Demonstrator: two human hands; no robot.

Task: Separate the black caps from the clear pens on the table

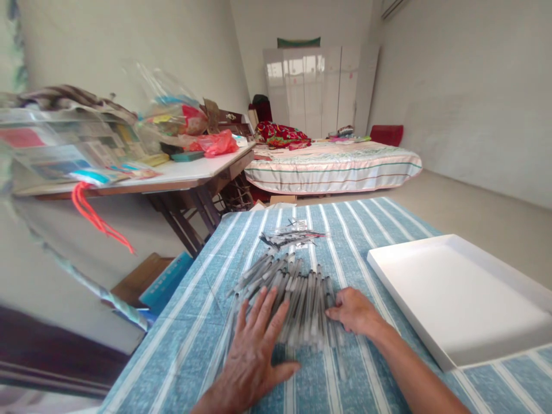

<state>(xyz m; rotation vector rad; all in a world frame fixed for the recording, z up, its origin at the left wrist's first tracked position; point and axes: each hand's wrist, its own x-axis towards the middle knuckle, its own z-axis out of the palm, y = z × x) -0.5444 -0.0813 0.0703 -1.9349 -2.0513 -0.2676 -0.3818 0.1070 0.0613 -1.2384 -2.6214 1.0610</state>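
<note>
A loose pile of translucent grey pens (302, 296) with dark ends lies on the blue-and-white striped cloth (181, 322), most pointing away from me. My left hand (259, 339) rests open over the pile's left side, fingers spread and thumb out to the right, covering some pens. At the pile's right edge my right hand (351, 310) is closed, its thumb and curled fingers against the outermost pen; the other fingertips are hidden. Beyond the pile lies a small heap of thin dark sticks (293, 236), perhaps pen refills. The pens' near ends look blurred.
A shallow white box (457, 305) stands to the right on the cloth. Left is a side table (194, 175) with plastic bags (215, 144) and a hanging red cord (99, 221). A blue box (166, 284) sits low beside the table. Farther back is a bed (336, 167).
</note>
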